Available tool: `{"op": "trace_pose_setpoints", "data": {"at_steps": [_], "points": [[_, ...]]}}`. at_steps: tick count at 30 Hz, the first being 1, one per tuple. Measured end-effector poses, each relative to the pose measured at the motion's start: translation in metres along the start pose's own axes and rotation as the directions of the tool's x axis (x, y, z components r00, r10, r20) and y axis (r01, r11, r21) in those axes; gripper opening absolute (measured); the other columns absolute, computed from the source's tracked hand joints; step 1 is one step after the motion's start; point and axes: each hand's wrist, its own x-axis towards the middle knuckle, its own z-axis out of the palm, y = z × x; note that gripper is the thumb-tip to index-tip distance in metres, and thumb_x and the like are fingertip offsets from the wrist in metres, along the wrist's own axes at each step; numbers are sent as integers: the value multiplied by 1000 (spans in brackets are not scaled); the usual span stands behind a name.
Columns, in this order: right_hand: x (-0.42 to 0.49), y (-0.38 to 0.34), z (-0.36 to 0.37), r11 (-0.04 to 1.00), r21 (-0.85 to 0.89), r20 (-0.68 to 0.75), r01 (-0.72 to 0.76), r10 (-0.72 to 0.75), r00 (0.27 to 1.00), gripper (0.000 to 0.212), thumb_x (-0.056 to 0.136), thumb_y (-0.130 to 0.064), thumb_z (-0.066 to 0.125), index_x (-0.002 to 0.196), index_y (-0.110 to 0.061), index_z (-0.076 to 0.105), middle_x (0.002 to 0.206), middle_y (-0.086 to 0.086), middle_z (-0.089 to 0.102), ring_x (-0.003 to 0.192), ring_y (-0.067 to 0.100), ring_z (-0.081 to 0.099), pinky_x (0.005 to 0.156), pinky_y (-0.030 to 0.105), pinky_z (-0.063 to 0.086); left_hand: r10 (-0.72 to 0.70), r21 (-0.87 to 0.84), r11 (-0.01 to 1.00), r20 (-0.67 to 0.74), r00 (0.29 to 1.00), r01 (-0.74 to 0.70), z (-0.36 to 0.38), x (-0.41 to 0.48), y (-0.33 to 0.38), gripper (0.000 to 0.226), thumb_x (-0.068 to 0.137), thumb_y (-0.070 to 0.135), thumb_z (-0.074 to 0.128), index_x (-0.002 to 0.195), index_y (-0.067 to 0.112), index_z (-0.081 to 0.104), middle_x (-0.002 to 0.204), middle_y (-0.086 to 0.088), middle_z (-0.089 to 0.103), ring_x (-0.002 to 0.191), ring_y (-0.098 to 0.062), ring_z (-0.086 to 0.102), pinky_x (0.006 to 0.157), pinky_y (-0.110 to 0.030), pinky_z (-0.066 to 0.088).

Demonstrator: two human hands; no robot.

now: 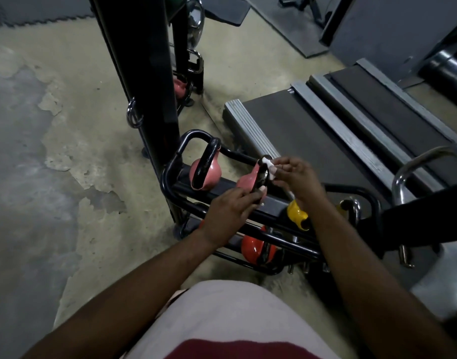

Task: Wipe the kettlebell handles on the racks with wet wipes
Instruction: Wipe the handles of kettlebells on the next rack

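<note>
**A:** Where is the work piece?

**B:** The pink kettlebell [246, 181] sits on the top rail of the rack [164, 181], between the two hands. Its black handle [262, 176] stands up. A second pink kettlebell [211, 173] is just beyond the left hand. A yellow kettlebell [296, 212] shows under the right wrist, and a red kettlebell [249, 246] sits on the lower rail.

**A:** Hand state?

**B:** The left hand [230, 206] has its fingers curled round the near leg of the handle. The right hand [297, 177] pinches a wet wipe [268, 165] against the top of the handle.

**A:** How will it handle?

**B:** My judgement is that the bell is cast metal, rigid and heavy, so it is best left seated on the rail and braced at the handle leg, not lifted. The wipe is soft and limp, so it should be folded round the bar and drawn along it. A damp handle may turn slippery, so the bracing grip should stay on a dry part.
</note>
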Motion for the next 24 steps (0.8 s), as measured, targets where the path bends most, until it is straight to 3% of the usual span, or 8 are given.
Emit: {"op": "trace_pose_setpoints", "data": {"at_steps": [5, 9, 13, 16, 19, 20, 22, 24], "points": [[-4, 42, 24, 887, 459, -124, -49, 119, 985, 22, 95, 1, 54, 91, -19, 61, 79, -2, 71, 69, 13, 66, 67, 30, 53, 8, 29, 1000, 31, 999, -9, -2, 3, 1, 45, 92, 30, 55, 137, 28, 51, 97, -2, 65, 84, -20, 61, 70, -40, 54], [-22, 60, 26, 853, 510, 22, -109, 113, 993, 17, 96, -3, 53, 95, -18, 61, 88, 3, 70, 77, 16, 66, 70, 30, 52, 6, 21, 1000, 15, 1000, -6, -3, -1, 2, 40, 89, 23, 64, 129, 23, 61, 98, -1, 67, 85, -18, 63, 71, -39, 55], [-10, 41, 20, 865, 497, -66, -71, 119, 991, 16, 97, -4, 54, 92, -18, 60, 82, 1, 71, 75, 17, 66, 74, 34, 53, 3, 46, 999, 17, 1000, -4, -6, 2, 5, 44, 89, 23, 64, 132, 24, 59, 94, -1, 65, 81, -17, 61, 68, -36, 54], [-16, 32, 13, 965, 263, -49, -22, 36, 998, 13, 93, -3, 61, 92, -15, 64, 87, 6, 71, 82, 23, 65, 81, 40, 52, 9, 58, 998, -4, 1000, -9, -9, 0, 5, 41, 90, 25, 62, 131, 23, 61, 94, 0, 66, 80, -15, 61, 67, -34, 54], [-23, 12, 9, 981, -137, 9, 136, -136, 991, 8, 87, -8, 72, 91, -15, 73, 87, 7, 74, 79, 16, 68, 76, 30, 54, 7, 65, 998, -40, 999, -4, -8, -2, 0, 44, 88, 15, 66, 132, 22, 61, 92, -2, 66, 78, -17, 61, 63, -36, 53], [-16, -3, 11, 913, -341, 36, 225, -226, 973, 8, 86, -10, 74, 90, -17, 75, 85, 1, 74, 75, 9, 67, 72, 24, 52, 5, 78, 997, -46, 999, -2, -6, -3, -1, 50, 88, 13, 65, 135, 25, 58, 88, -3, 64, 75, -19, 60, 60, -38, 51], [6, -36, 22, 589, -736, 172, 332, -311, 935, 6, 84, -18, 76, 89, -21, 77, 82, -8, 67, 71, 2, 62, 63, 19, 45, 18, 103, 995, -25, 1000, -15, -3, -4, 0, 58, 90, 14, 64, 143, 33, 49, 85, -4, 62, 71, -22, 59, 55, -39, 49], [37, -66, 36, 226, -927, 286, 300, -97, 953, 5, 83, -24, 71, 84, -21, 74, 83, -5, 67, 77, 12, 65, 64, 24, 48, 12, 77, 997, 3, 1000, -12, -1, -6, 3, 56, 91, 19, 63, 142, 36, 48, 89, -5, 64, 72, -23, 60, 57, -40, 50]]}}
